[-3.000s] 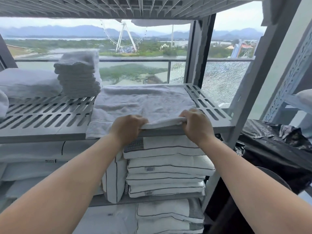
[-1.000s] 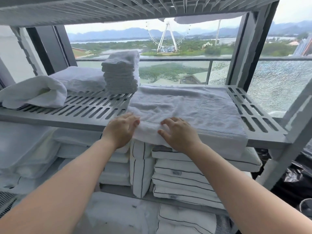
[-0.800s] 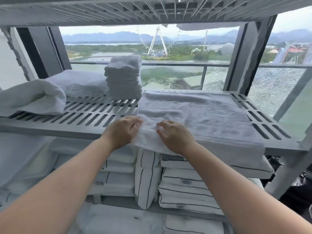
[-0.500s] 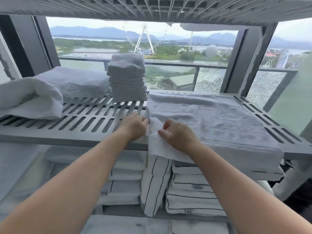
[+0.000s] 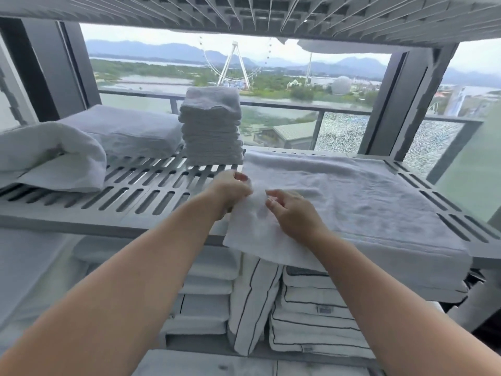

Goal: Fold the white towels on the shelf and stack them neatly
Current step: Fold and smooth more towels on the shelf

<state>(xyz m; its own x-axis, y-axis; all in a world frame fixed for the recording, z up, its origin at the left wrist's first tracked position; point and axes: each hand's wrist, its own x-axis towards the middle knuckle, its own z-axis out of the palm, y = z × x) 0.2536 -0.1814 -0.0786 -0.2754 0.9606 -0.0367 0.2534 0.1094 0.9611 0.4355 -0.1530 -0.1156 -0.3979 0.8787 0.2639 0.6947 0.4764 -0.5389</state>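
Note:
A white towel point(image 5: 352, 202) lies spread over the right half of the grey slatted shelf point(image 5: 108, 196), its near edge hanging over the front. My left hand point(image 5: 230, 189) pinches the towel's near left corner. My right hand point(image 5: 292, 215) grips the cloth just to the right of it, fingers curled into the fabric. A tall stack of folded white towels point(image 5: 212, 126) stands at the back middle of the shelf.
A flat folded linen pile point(image 5: 127, 131) and a loosely rolled white towel point(image 5: 51, 156) lie on the shelf's left. Striped folded bedding point(image 5: 311, 316) fills the lower shelf. Another slatted shelf point(image 5: 244, 14) is close overhead. A window with railing is behind.
Both hands shifted from the towel's middle front edge to its near left corner and bunched the cloth there. The view turned left, so the towel stack sits nearer the centre.

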